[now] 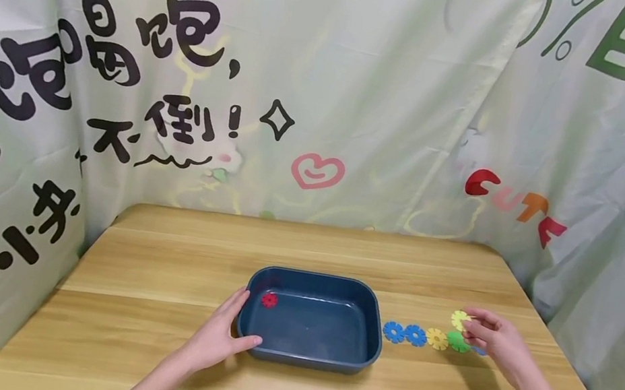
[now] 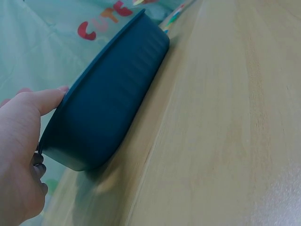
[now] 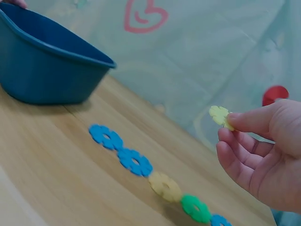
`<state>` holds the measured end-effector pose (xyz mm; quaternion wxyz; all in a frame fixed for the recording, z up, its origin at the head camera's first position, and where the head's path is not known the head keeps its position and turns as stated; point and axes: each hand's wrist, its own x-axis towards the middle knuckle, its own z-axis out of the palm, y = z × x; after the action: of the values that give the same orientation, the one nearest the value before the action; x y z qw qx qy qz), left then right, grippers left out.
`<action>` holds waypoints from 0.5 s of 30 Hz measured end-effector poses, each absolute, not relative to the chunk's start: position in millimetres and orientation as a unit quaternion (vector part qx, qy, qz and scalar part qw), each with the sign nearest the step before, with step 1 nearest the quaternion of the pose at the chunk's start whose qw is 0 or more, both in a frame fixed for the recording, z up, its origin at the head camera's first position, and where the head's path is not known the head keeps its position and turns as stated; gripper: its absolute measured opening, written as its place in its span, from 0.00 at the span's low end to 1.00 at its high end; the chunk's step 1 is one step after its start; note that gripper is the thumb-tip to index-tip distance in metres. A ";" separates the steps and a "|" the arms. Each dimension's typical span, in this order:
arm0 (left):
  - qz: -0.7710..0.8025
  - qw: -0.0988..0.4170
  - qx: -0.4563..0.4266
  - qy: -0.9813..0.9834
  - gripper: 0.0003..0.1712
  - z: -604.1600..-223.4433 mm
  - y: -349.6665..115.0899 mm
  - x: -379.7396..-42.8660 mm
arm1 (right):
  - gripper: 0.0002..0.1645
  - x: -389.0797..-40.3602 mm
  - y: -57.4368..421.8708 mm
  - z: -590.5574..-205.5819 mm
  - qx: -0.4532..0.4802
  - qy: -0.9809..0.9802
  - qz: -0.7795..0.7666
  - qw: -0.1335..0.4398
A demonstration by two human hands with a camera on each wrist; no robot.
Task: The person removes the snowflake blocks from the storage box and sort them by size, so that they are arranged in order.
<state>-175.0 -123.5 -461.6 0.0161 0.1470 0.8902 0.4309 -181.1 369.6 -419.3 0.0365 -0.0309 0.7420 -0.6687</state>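
A dark blue plastic basin [image 1: 311,361] sits on the wooden table. My left hand [image 1: 213,337] holds its left end, the thumb on the near rim; in the left wrist view, part of the curled fingers is hidden by the basin wall [image 2: 108,94]. Inside the basin, toward its back left, lies one red snowflake disc [image 1: 269,300]. To the right, my right hand [image 1: 500,344] pinches a pale yellow snowflake disc [image 3: 219,115] between thumb and fingers, raised over a row of discs. That row has blue discs [image 3: 135,162], a yellow-orange disc [image 3: 165,187] and a green disc [image 3: 196,208].
The row runs rightward from the basin's right side, and its right end is partly behind my right hand in the head view. A printed curtain [image 1: 365,94] hangs along the back and sides of the wooden table [image 1: 156,252].
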 end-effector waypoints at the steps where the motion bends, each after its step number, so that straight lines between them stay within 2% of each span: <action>1: 0.431 0.016 0.147 0.890 0.52 -461.8 -123.5 -175.1 | 0.10 -179.7 374.6 -421.1 -0.029 0.734 -0.678 0.035; 4: 0.432 0.017 0.147 0.890 0.52 -461.8 -123.4 -175.1 | 0.13 -180.9 397.3 -434.9 -0.035 0.705 -0.708 0.031; 9: 0.434 0.016 0.147 0.889 0.51 -461.5 -123.2 -175.0 | 0.13 -188.5 440.7 -462.3 -0.056 0.670 -0.740 0.018; 15: 0.430 0.017 0.145 0.891 0.51 -462.2 -123.0 -175.1 | 0.14 -172.0 445.2 -443.6 0.004 0.631 -0.775 -0.023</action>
<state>-175.1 -123.0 -462.2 0.0171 0.1450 0.8909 0.4301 -172.0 445.2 -443.6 -0.0227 0.0044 0.6312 -0.7753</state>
